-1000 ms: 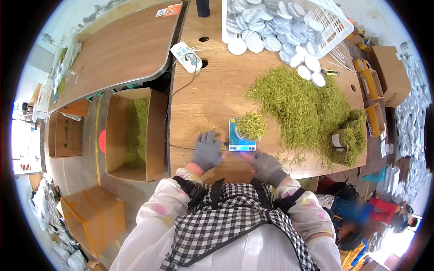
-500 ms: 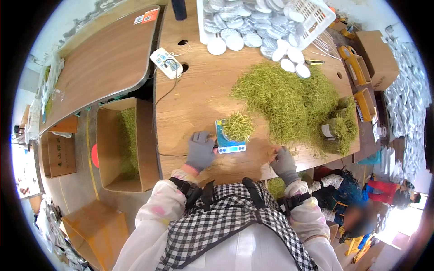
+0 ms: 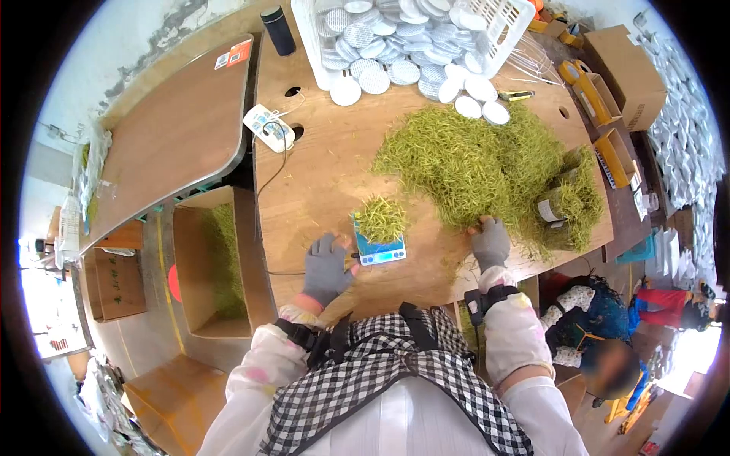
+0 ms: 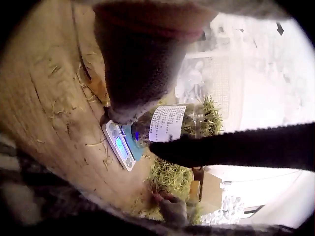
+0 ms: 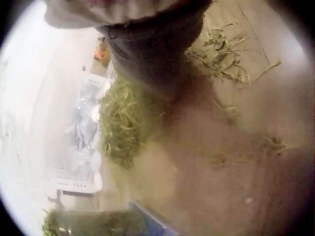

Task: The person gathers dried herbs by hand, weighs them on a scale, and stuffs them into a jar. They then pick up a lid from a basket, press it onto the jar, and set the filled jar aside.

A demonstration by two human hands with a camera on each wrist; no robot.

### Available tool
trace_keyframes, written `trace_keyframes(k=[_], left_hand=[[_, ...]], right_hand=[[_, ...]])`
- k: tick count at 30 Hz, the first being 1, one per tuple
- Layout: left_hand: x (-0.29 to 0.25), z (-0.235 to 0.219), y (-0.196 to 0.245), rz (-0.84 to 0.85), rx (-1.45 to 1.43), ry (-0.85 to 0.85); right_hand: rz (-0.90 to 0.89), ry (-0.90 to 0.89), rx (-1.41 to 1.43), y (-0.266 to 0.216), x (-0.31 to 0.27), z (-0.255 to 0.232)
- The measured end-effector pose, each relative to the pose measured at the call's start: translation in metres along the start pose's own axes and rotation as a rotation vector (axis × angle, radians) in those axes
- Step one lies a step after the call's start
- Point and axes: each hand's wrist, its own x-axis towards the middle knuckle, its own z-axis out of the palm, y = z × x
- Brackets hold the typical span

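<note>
My left hand (image 3: 327,267), in a grey glove with bare fingertips, rests on the table with loosely bent fingers, just left of a small blue digital scale (image 3: 382,255). On the scale stands a clear jar heaped with dried green sprigs (image 3: 382,218); its white label (image 4: 167,123) shows in the left wrist view, and the scale's display is lit. My right hand (image 3: 490,245), gloved alike, is at the near edge of a big pile of the same sprigs (image 3: 449,163), fingers loosely bent and nothing visible in them. In the right wrist view its fingertips are blurred.
Filled jars (image 3: 551,212) lie at the pile's right side. A white basket (image 3: 308,45) of round silvery lids stands at the back, near a yellow cutter (image 3: 517,96), a power strip (image 3: 268,128) and a black bottle (image 3: 278,32). A cardboard box (image 3: 182,266) is left of the table.
My right hand has moved from beside the scale rightward and forward to the pile's near edge. The left hand stays beside the scale. The head view has shifted.
</note>
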Motion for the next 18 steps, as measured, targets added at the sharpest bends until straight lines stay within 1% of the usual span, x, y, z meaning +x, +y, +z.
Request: trace_keyframes(k=[2,3,4,5,6,7,8,9,10,11,12,14,15,16,18], left_hand=[[-0.002,0.001,-0.001,-0.002,0.005,0.01],[0.0,0.0,-0.001,0.001,0.006,0.013],[0.001,-0.001,-0.001,-0.002,-0.003,-0.018],[0.001,-0.001,-0.001,-0.01,-0.012,-0.046],[0.003,-0.001,0.003,-0.021,-0.009,-0.037],[0.005,-0.003,0.006,-0.016,-0.045,-0.013],[0.008,-0.005,0.009,-0.008,-0.078,0.014],[0.011,-0.007,0.012,-0.013,-0.072,0.019],[0.016,-0.008,0.016,-0.023,-0.161,0.064],[0.021,-0.01,0.02,-0.034,-0.251,0.109],[0.025,-0.016,0.026,-0.038,-0.25,0.116],[0.033,-0.028,0.038,-0.058,-0.305,0.151],[0.036,-0.028,0.04,-0.058,-0.307,0.157],[0.039,-0.029,0.042,-0.055,-0.331,0.157],[0.045,-0.029,0.044,-0.048,-0.356,0.161]], right_hand=[[0.03,-0.079,0.075,0.008,0.006,-0.009],[-0.013,-0.061,0.1,0.017,0.008,-0.01],[-0.017,-0.058,0.098,0.026,0.009,-0.012],[-0.012,-0.097,0.196,0.034,0.01,-0.014],[-0.013,-0.138,0.295,0.043,0.012,-0.015],[-0.051,-0.139,0.36,0.051,0.011,-0.017],[-0.062,-0.141,0.362,0.052,0.008,-0.024],[-0.053,-0.133,0.294,0.053,0.003,-0.034],[-0.045,-0.121,0.226,0.053,0.0,-0.04],[-0.058,-0.105,0.251,0.054,-0.001,-0.041],[-0.066,-0.104,0.25,0.047,-0.005,-0.046],[-0.138,-0.028,0.303,0.03,-0.016,-0.061],[-0.213,-0.053,0.362,0.007,-0.023,-0.078],[-0.215,-0.05,0.359,-0.013,-0.029,-0.085],[-0.355,-0.062,0.62,-0.05,-0.039,-0.091]])
